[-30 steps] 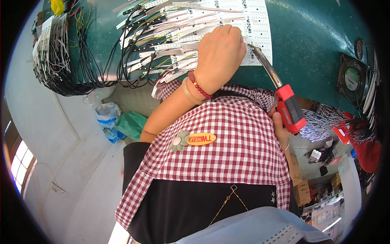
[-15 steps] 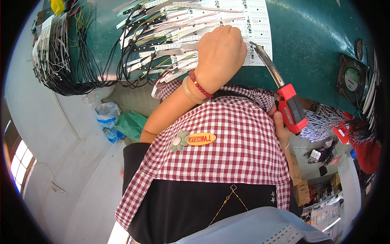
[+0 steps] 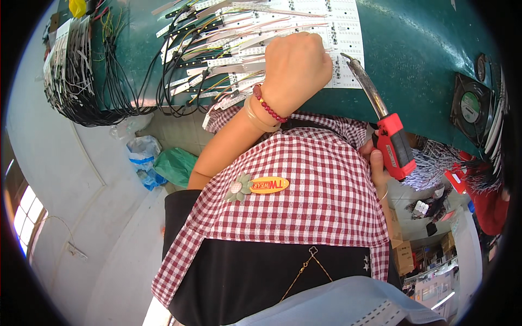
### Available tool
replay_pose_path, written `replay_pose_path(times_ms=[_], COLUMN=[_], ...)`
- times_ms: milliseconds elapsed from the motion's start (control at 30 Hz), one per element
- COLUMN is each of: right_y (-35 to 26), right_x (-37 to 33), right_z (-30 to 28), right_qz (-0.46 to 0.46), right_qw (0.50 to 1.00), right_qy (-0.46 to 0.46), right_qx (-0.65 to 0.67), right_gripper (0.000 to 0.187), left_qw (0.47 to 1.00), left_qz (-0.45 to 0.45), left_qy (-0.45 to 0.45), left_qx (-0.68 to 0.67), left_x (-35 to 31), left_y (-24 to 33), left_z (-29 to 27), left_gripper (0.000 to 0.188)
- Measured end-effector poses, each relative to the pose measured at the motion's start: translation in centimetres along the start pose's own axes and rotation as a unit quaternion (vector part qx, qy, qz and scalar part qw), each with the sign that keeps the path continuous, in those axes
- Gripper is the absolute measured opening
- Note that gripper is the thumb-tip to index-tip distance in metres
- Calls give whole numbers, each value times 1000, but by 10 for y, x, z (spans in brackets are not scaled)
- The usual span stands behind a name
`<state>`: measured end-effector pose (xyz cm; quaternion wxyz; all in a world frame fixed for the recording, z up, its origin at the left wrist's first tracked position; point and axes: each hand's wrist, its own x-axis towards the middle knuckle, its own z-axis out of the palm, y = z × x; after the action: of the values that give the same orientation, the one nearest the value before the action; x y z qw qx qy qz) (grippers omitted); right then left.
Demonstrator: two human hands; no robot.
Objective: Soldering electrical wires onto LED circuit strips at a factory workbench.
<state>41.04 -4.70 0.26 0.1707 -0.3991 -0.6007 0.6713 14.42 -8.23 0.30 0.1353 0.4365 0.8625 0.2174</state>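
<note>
- white circuit-board panel (image 3: 348, 41) laid flat on green bench (image 3: 410, 60), near the front edge; its middle is covered by left hand (image 3: 300, 65)
- soldering iron (image 3: 387, 125) held slantwise, tip up-left over the panel's right part, just beside left hand; tip contact with panel cannot be told
- left hand curled into a loose fist, knuckles up; fingertips hidden underneath, so whether anything is pinched cannot be told
- right hand (image 3: 377, 163) closed round the iron's red-and-black handle, thumb seen on its left side; other fingers mostly hidden
- thin pink wires (image 3: 299, 25) run across the panel's upper part; strip boards (image 3: 212, 69) and black cables (image 3: 163, 81) spread to its left
- bundled strips (image 3: 68, 76) hung over the bench edge, far left; black fan (image 3: 468, 106) placed at far right
- checkered apron (image 3: 304, 212) worn below the hands; green bag (image 3: 176, 165) seen beneath the bench
</note>
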Motion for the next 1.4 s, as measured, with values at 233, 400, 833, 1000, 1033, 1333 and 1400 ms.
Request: replay_pose_path(times_ms=[233,400,833,1000,1033,1333,1400], right_y=[1,-10,-40,-42,-42,-55,-63], right_x=[4,25,52,54,54,62,65], right_z=[6,18,11,13,14,-2,-4], right_qz=[0,-84,-132,-151,-162,-194,-202], right_qw=[1000,985,966,962,959,949,949], right_qy=[29,32,61,58,53,78,68], right_qx=[5,146,213,222,225,237,233], right_gripper=[20,40,35,36,36,34,34], left_qw=[999,997,951,970,959,808,756], left_qz=[-1,31,-65,-73,-67,-71,-33], left_qy=[35,58,266,139,135,21,-11], left_qx=[-11,28,145,186,238,-584,-653], left_x=[-1,-5,77,108,113,98,89], left_y=[-4,-6,-234,-255,-253,-154,-126], left_z=[1,0,-121,-127,-122,-129,-130], left_gripper=[15,11,11,16,18,20,27])
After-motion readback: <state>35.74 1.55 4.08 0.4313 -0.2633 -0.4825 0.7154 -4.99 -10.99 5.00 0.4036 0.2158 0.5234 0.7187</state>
